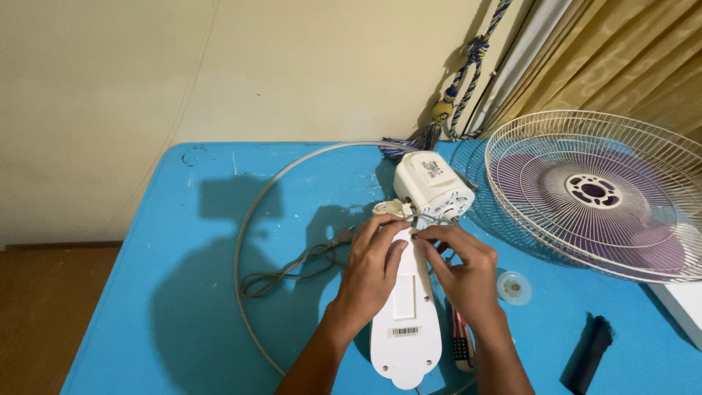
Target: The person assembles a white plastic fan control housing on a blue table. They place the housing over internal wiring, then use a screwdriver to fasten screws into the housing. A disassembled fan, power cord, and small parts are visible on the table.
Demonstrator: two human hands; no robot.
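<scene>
Toward the left edge of the blue plastic-topped bench [183,292] lies a thin grey metal ring [241,241], and inside its curve a bundle of grey power cord [292,267] with its plug pointing at the middle. The left hand [371,271] lies flat, fingers loosely spread, pressing down on the white plastic fan stand [406,322] near its neck — gripping nothing, only steadying it. The stand lies lengthwise toward the bench's near edge, its cream-coloured boxy motor housing [431,186] tilted up toward the far edge. The right hand [464,274] has thumb and forefinger pinched together at the joint just below the housing, on something too small to make out, perhaps a screw or wire clip. The work at that joint looks best done with the left palm kept firm so the stand cannot roll, and the pinch kept small and straight. Just right of the right wrist sits a clear round plastic cap [514,287]; by the right edge rest the white wire fan guard with purple blades [592,194] and a black brush-like object [587,353].
</scene>
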